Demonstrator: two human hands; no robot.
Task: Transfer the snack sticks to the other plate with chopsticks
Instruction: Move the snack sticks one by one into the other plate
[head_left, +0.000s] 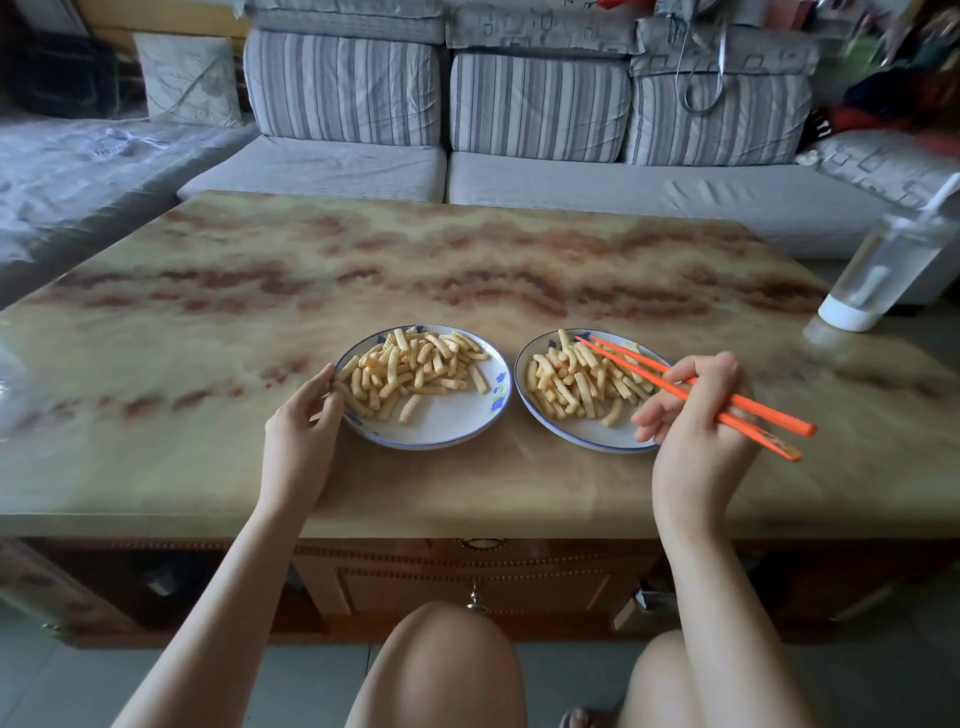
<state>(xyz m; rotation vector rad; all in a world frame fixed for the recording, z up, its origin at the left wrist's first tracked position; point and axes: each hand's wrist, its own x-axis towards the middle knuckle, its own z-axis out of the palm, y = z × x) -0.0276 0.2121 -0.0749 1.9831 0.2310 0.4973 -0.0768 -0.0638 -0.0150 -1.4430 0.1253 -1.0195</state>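
Both plates (441, 431) (587, 431) hold snack sticks (410, 371); chopsticks (691, 387) over right plate.

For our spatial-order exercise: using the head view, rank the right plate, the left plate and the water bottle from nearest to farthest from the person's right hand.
1. Right plate, just under the right hand.
2. Left plate, across by the left hand.
3. Water bottle, at the table's far right edge.

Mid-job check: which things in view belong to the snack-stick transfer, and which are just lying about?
Part of the job:
- left plate with snack sticks
- right plate, also holding sticks
- orange chopsticks in the right hand
- left hand at the left plate's rim

Just lying about:
- clear bottle at the table's far right
- sofa cushions behind
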